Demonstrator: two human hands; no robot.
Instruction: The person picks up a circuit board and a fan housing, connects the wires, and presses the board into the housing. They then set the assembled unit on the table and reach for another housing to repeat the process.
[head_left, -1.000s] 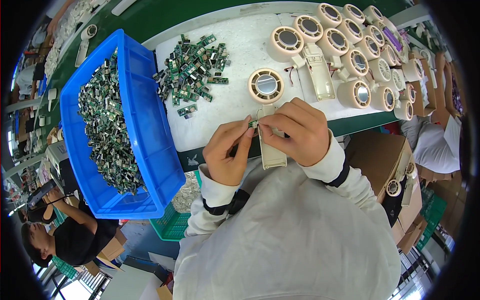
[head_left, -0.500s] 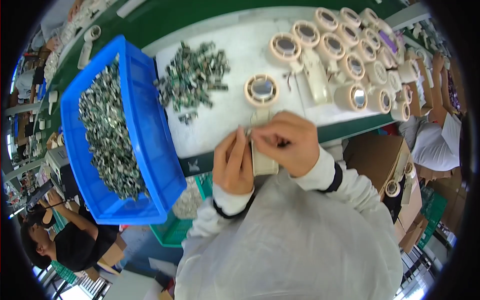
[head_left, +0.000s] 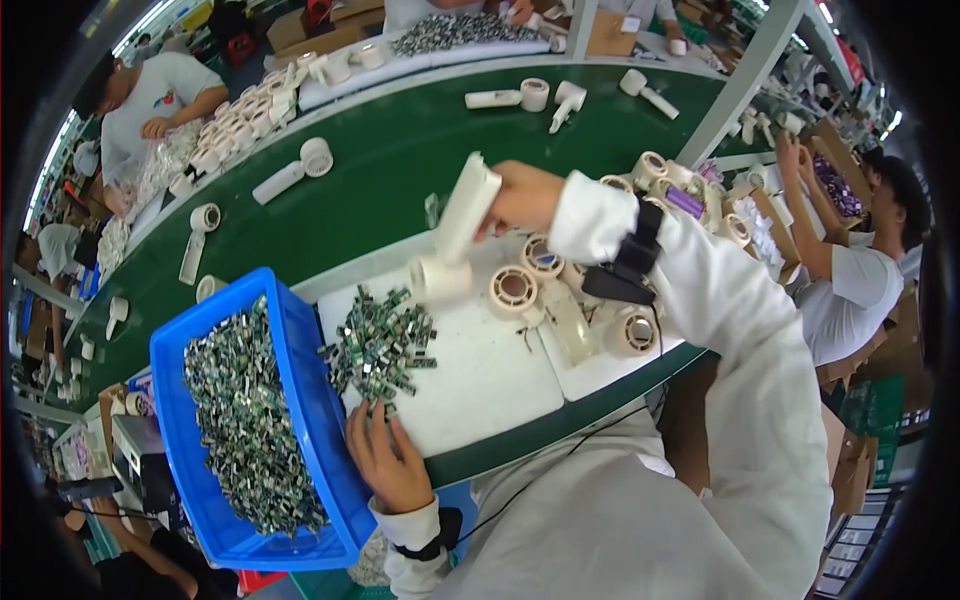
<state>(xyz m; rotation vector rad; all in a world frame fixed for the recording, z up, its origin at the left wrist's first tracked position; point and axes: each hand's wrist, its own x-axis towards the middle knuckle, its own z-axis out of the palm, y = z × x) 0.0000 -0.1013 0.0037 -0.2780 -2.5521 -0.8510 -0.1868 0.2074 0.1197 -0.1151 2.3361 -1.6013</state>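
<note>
My right hand (head_left: 525, 197), stretched out over the far side of the worktop, is closed round the handle of a cream plastic housing (head_left: 466, 215). This housing has a long handle and a round, drum-like head, which hangs low over the white board (head_left: 480, 400). My left hand (head_left: 390, 465) rests at the near edge of the board, its fingers apart. Its fingertips reach the near end of a loose pile of small green circuit boards (head_left: 380, 345); whether they touch one I cannot tell.
Left of the pile stands a blue bin (head_left: 300, 410) full of small circuit boards. Several round-headed housings (head_left: 513, 290) crowd the right side. Beyond runs a green conveyor belt (head_left: 390, 170) carrying scattered housings (head_left: 290, 172). A metal post (head_left: 745, 85) rises at right; co-workers sit around.
My hands have parted from the housing they shared near my body. The right hand has carried a housing up and away toward the belt; the left has moved to the circuit-board pile. The view has shifted.
</note>
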